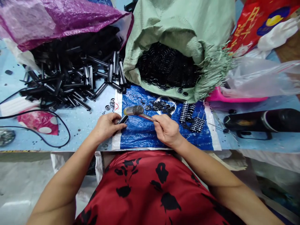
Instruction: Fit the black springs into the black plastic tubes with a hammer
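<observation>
My left hand (107, 125) is closed around a short black tube (123, 119), holding it against the edge of the blue tarp (138, 134). In my right hand (167, 129) I grip the handle of a small hammer (134, 110), whose grey head hovers just above the tube's end. Small black rings (164, 107) lie scattered on the tarp just past the hammer. Stacked rows of rings (191, 117) lie to the right of my right hand.
A pile of black tubes (70, 78) spills from a purple bag (53, 22) at the back left. A green woven sack (182, 28) full of black rings stands behind the tarp. A black cable (47, 118) loops at left; a black cylinder (262, 120) lies at right.
</observation>
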Available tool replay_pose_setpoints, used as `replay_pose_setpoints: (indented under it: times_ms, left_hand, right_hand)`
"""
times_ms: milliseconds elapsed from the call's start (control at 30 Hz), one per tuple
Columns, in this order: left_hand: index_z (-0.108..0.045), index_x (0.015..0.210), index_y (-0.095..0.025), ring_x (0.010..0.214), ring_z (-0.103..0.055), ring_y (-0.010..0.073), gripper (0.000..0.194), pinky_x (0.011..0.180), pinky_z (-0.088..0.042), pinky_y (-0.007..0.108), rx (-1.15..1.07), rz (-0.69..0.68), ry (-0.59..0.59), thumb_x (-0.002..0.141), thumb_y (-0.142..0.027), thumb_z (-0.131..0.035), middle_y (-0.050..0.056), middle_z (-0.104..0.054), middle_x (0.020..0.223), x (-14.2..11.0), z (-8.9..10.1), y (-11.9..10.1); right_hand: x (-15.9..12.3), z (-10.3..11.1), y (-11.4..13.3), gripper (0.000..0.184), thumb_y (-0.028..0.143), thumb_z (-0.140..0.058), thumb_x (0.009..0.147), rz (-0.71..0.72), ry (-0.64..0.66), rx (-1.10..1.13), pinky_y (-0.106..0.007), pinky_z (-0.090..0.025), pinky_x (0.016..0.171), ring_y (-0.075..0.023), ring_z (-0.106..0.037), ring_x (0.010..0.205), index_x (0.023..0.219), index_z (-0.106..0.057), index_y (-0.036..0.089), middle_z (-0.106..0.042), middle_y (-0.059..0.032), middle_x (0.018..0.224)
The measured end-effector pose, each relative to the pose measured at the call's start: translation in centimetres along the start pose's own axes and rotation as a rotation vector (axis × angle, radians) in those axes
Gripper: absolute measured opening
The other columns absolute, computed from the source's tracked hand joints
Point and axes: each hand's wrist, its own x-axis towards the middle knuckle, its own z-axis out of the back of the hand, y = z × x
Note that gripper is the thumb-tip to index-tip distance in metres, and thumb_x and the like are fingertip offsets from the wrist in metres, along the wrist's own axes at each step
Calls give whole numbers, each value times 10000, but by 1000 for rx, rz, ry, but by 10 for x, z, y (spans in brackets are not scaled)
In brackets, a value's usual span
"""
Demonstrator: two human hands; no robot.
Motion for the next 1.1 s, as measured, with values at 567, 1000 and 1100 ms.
replay_pose_setpoints:
  times_ms: [567, 1000, 1100]
  left_hand:
    - [-599, 781, -189, 586, -439, 123, 266, 582, -284, 273, 238, 38, 156, 740, -363, -796, -23, -541, 647, -12, 37, -22]
    - [-634, 922, -244, 905, -449, 204, 299, 785, -263, 313, 998, -178, -472, 941, -443, -411, 33, -582, 969, 11, 113, 47]
    - [-539, 760, -200, 926, -459, 198, 301, 877, -323, 365, 572, -170, -557, 886, -470, -496, 2, -571, 883, 24, 116, 58]
  right_hand:
    - [-4, -5, 12, 199, 254, -577, 1034, 309, 114, 62, -256, -480, 722, -108, -608, 794, 1152, -678, 130, -684, -48, 895]
    - [26, -6, -34, 342, 469, -565, 1056, 143, 167, -43, -272, -440, 782, -110, -636, 858, 1086, -751, 184, -732, -33, 969]
    - [45, 15, -71, 389, 405, -454, 1100, -87, 147, -137, -268, -455, 812, -115, -627, 850, 1120, -758, 161, -734, -60, 954]
